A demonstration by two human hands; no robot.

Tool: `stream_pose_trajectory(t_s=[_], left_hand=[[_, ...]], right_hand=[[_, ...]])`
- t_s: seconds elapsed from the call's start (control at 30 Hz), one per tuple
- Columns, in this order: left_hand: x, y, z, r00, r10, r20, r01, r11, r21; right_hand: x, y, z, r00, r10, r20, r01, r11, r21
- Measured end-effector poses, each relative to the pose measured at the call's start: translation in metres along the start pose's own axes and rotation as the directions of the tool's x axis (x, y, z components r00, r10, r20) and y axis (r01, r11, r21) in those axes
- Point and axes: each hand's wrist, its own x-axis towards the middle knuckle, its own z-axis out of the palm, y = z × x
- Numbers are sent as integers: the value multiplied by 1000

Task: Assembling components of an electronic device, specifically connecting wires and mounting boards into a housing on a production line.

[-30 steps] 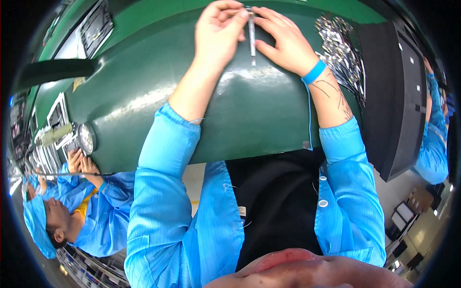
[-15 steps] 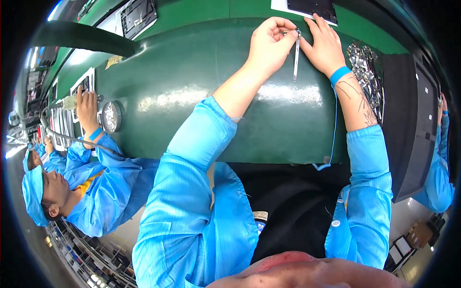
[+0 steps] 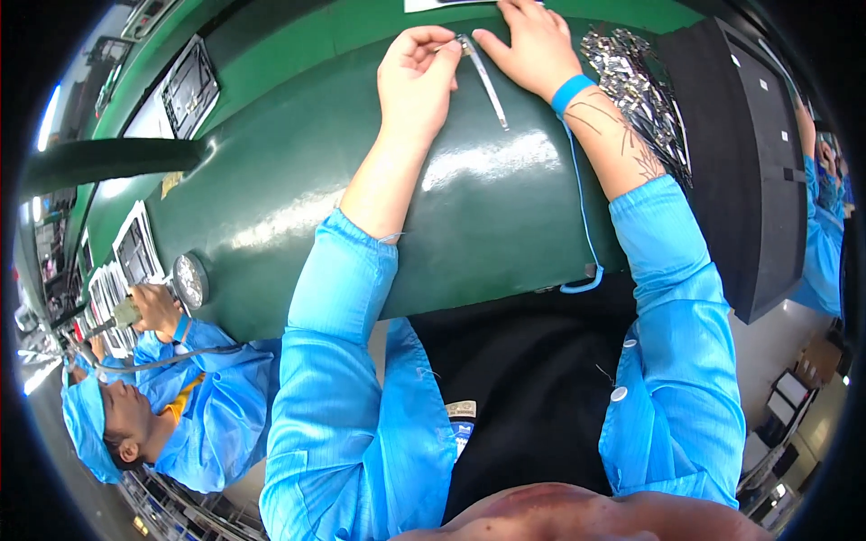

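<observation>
My left hand (image 3: 417,86) is closed, thumb and forefinger pinching the small-ended top of a thin pale strip (image 3: 490,88) that looks like a flat cable. The strip's long tail slants down over the green bench mat (image 3: 361,198). Beside it, my right hand (image 3: 534,50) is open, its thumb pointing toward the strip's upper end without visibly holding anything. Its fingertips reach to the white edge of a flat sheet or panel (image 3: 442,4), which is mostly cut off by the top of the view. A blue wrist strap (image 3: 572,93) with a cord is on my right wrist.
A pile of small metal-ended cables (image 3: 627,77) lies right of my right hand, beside a black tray or box (image 3: 753,171). At left are a dark panel (image 3: 188,90), a curved dark tube (image 3: 108,165), a round dish (image 3: 190,279) and a co-worker's hand (image 3: 155,311) gripping a tool.
The view has turned, so the bench appears tilted and my hands sit further left. The strip now slants instead of hanging straight. The co-worker's hand with the tool appears lower.
</observation>
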Motion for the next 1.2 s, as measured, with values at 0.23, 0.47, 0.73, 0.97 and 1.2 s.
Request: stream_pose_trajectory(t_s=[0.23,0.47,0.73,0.97,1.2], left_hand=[[-3,0,-2,967,185,-173,-167,979,115],[-9,0,6,842,537,-46,-466,768,439],[-13,-6,19,931,309,197,-366,758,539],[-10,-2,25,990,27,136,-77,921,381],[-7,-4,21,982,74,172,-129,934,334]], right_hand=[[-24,4,-25,939,-317,-136,331,939,96],[-37,25,-34,895,-445,14,414,843,343],[-43,37,-46,849,-521,86,385,723,574],[-38,43,-40,982,-171,-83,190,857,479],[-39,31,-40,995,-92,-40,100,932,349]])
